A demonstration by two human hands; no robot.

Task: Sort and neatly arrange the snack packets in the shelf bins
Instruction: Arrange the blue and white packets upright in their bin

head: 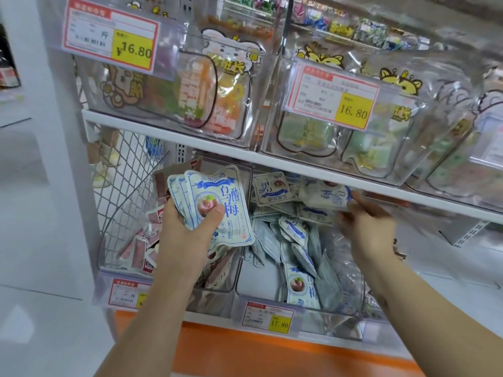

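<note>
My left hand grips a fanned stack of white-and-blue plum snack packets, thumb pressed on the front one, held upright above the divider between two clear bins. My right hand pinches one more white-and-blue packet, blurred, just under the upper shelf edge. Below it the middle clear bin holds several loose packets of the same kind, lying at mixed angles. The left clear bin holds several red-and-white packets.
A white shelf board runs close above both hands. Clear bins of gummy bags with price tags sit on it. A wire mesh panel closes the left side. Another price tag fronts the middle bin above an orange base.
</note>
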